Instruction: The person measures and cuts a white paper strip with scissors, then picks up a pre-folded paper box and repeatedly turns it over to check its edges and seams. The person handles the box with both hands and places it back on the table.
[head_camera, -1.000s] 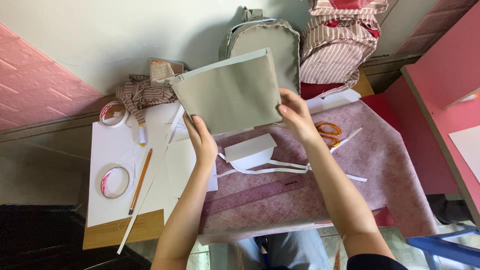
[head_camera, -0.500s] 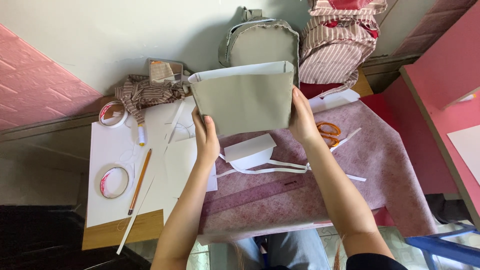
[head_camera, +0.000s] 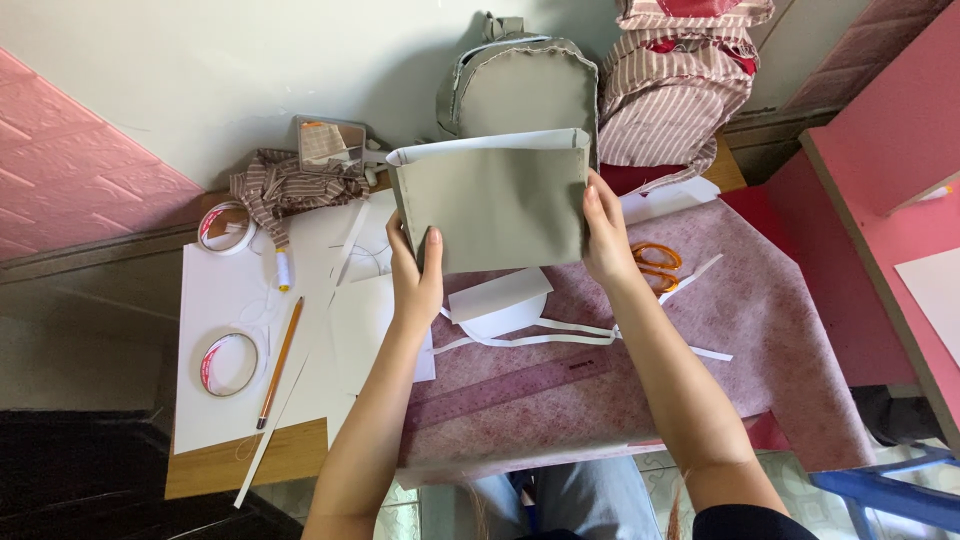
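Note:
I hold a grey-green folded fabric piece (head_camera: 495, 205), shaped like an open pouch with a white lining edge, upright above the table. My left hand (head_camera: 415, 275) grips its lower left side with the thumb on the front. Along its right edge my right hand (head_camera: 605, 235) clasps it. Below the piece lie a small white box (head_camera: 495, 295) and white paper strips (head_camera: 540, 337) on a mauve felt sheet (head_camera: 700, 340).
A purple ruler (head_camera: 510, 385) lies on the felt, orange scissors (head_camera: 655, 265) beside my right wrist. Two tape rolls (head_camera: 228, 362), a pencil (head_camera: 280, 360) and white sheets (head_camera: 215, 300) lie left. A grey backpack (head_camera: 520, 85), a striped bag (head_camera: 680, 85) and a small mirror (head_camera: 328, 143) stand behind. A pink shelf (head_camera: 890, 200) is right.
The fabric piece has swung from tilted, left side low, to level and upright, and moved slightly right. My hands shifted with it, keeping their grip on both sides.

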